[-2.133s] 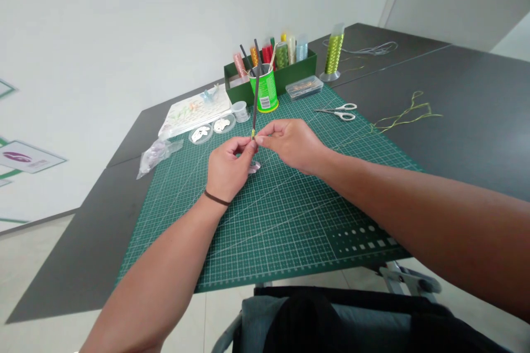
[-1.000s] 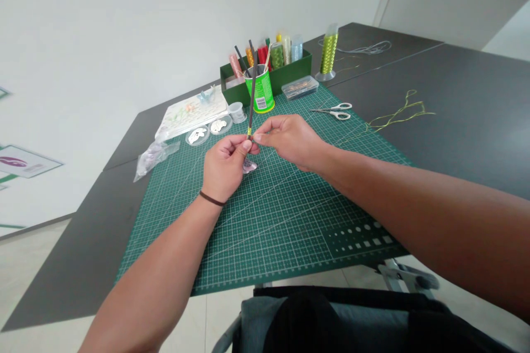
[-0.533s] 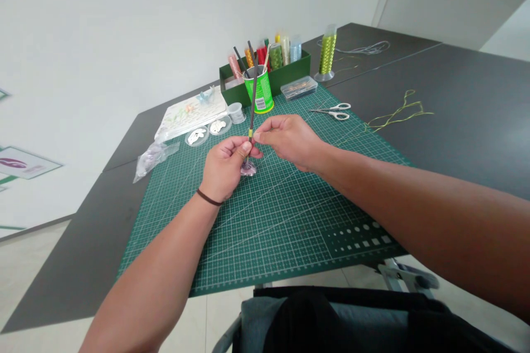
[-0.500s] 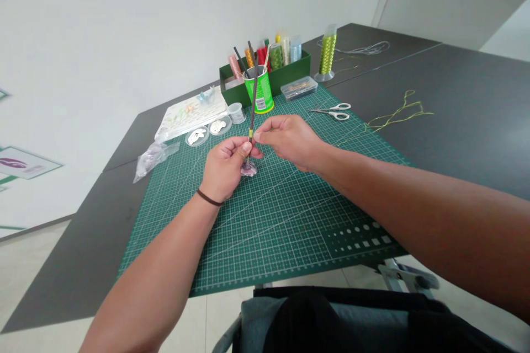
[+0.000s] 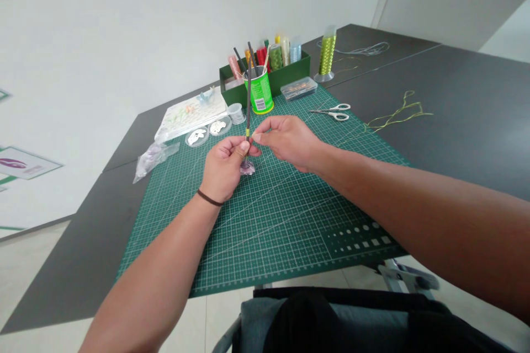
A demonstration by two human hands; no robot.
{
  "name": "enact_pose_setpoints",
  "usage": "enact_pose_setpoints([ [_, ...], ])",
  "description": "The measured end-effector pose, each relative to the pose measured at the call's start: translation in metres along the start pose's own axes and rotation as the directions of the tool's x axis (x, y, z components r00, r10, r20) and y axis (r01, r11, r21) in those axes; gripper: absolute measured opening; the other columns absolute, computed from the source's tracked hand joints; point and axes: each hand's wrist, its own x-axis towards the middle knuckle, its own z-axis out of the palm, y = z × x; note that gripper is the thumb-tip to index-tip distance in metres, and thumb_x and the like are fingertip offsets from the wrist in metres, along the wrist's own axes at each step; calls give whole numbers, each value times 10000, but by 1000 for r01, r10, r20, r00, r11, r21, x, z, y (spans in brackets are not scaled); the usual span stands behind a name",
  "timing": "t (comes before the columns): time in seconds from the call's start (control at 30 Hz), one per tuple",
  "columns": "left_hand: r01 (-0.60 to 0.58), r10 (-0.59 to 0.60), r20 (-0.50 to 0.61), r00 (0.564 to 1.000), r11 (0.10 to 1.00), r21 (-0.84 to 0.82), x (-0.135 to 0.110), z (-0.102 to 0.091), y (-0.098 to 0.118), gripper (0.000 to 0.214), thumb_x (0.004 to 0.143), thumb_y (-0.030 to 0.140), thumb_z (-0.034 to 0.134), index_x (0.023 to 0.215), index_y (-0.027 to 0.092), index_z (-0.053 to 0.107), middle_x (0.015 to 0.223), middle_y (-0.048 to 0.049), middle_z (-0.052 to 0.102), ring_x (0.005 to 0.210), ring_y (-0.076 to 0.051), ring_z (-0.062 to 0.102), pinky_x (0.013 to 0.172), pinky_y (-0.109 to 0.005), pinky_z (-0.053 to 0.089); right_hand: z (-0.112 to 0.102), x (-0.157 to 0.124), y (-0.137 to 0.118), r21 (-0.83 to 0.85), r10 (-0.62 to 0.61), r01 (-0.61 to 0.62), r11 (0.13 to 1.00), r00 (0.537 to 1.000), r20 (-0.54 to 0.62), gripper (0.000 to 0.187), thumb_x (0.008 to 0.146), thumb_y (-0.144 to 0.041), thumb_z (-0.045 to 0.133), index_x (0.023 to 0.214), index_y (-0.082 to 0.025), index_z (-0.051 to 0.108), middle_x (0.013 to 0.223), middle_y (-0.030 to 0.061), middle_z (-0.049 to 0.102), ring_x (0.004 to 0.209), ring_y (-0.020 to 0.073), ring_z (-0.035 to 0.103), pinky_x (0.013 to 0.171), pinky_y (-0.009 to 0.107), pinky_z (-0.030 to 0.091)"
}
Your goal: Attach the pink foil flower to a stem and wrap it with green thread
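Holding a dark rod (image 5: 248, 99), hands (image 5: 226, 168) hover well inside the cutting mat (image 5: 265, 237).

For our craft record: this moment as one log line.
left hand: holds dark rod, purple piece below | right hand: fingertips at yellow-green wrap | over green cutting mat

Two hands (image 5: 256, 146), one dark rod (image 5: 248, 102), one pair of scissors (image 5: 331, 112), one cutting mat (image 5: 265, 231), probably two dishes (image 5: 196, 135).

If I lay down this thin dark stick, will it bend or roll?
The thin dark stick looks stiff: it stands straight above the left hand without sag. Slim and round-looking, it would probably roll on the cutting mat.
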Motion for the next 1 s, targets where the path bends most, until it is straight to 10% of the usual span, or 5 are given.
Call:
enact_pose_setpoints([
  [0.6, 156, -68, 265, 962, 931, -331, 2, -5, 6, 403, 703, 454, 888, 829, 183, 617, 676, 18, 713, 663, -139, 727, 638, -248, 552, -3, -2, -7, 305, 209, -285, 909, 943, 259, 124, 884, -76, 659, 990, -139, 661, 456, -87, 514, 309, 34, 254, 329, 170, 162],
  [1.0, 312, -190, 339, 921, 881, -356, -3, -7, 13, 436, 721, 386, 895, 794, 212, 502, 667, 43, 665, 638, -135, 723, 499, -198, 515, -6, 0, 2, 347, 130, -289, 892, 900, 415, 40, 892, -156, 699, 900, -126, 674, 630, -2, 688, 334, 15, 314, 332, 162, 189],
])
